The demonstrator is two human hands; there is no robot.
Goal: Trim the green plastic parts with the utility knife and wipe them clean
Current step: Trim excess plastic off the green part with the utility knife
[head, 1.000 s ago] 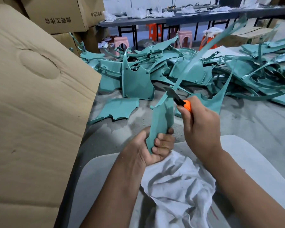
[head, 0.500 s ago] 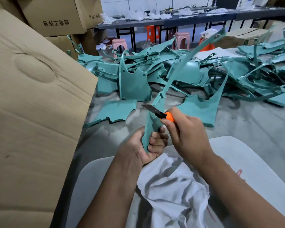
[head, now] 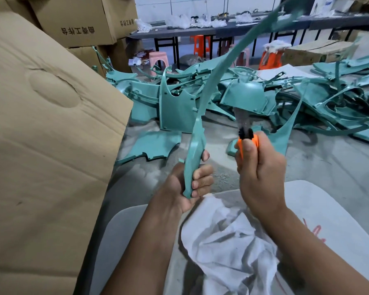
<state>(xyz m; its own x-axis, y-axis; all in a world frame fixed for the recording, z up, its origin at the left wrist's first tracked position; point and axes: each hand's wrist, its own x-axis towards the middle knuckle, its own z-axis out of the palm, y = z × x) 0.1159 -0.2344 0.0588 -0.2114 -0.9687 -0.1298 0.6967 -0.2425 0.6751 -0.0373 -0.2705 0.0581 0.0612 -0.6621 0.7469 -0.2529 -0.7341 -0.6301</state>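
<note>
**Trimming station: floor, surroundings, hand state**

The left hand [head: 185, 184] gripped the lower end of a long green plastic part [head: 197, 135], fingers curled round its edge; the part rose upright from the fist and curved away up and to the right, its far end blurred. The right hand [head: 258, 167] was closed round the orange utility knife [head: 246, 137], blade pointing up and away. The blade stood just right of the part and apart from it; it was motion-blurred.

A crumpled white cloth [head: 228, 241] lay directly below both hands, on a pale grey rounded surface [head: 328, 201]. Beyond the hands, the dusty grey concrete floor [head: 328, 167] carried a wide pile of green parts [head: 254, 99], with one flat piece [head: 151, 145] lying left of the left hand. A large cardboard sheet [head: 47, 145] leaned left of the left arm, with stacked cardboard boxes [head: 79, 20] behind it. Far behind the pile stood a long dark table [head: 232, 28] holding white bags, with orange and pink stools [head: 158, 58] beneath.
</note>
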